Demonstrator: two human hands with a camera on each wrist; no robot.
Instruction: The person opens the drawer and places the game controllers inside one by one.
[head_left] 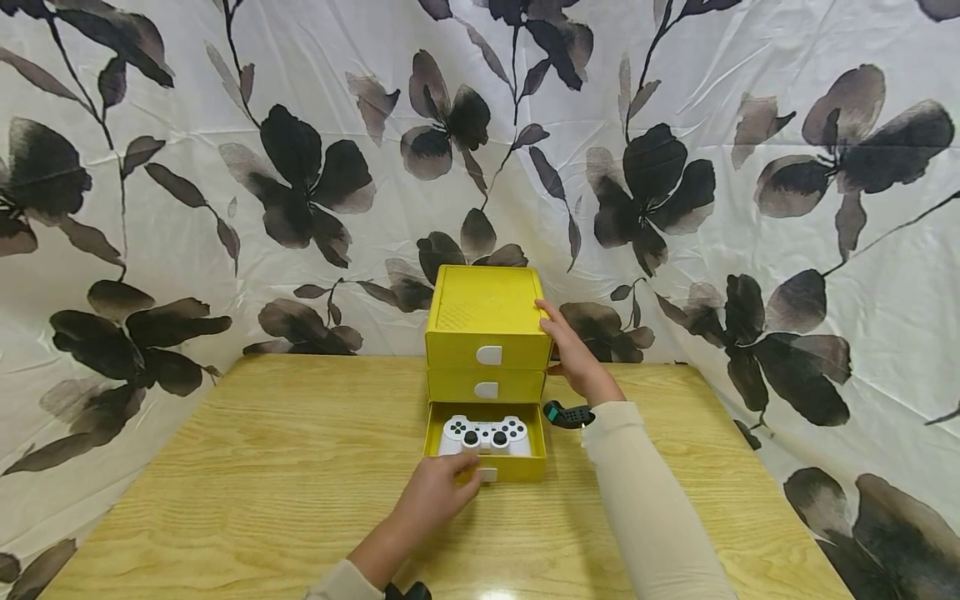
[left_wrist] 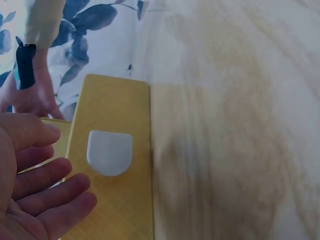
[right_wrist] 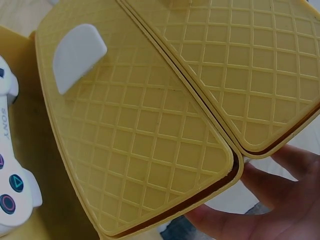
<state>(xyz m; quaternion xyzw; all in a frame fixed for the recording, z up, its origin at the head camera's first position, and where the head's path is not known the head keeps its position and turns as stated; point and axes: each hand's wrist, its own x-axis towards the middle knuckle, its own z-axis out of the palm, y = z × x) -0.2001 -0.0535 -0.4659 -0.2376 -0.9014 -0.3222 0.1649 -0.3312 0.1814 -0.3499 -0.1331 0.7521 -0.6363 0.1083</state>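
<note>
A small yellow drawer unit stands on the table, its bottom drawer pulled out. Inside that drawer lies a white Sony game controller, partly seen in the right wrist view too. My left hand is at the drawer's front, left of its white handle; the fingers are loosely bent with nothing between them, and whether they touch the rim I cannot tell. With spread fingers, my right hand rests against the unit's right side, fingertips near the top edge. The upper two drawers are closed.
The wooden table extends to both sides of the unit. Behind it hangs a white cloth with dark flowers. A black strap is on the right wrist.
</note>
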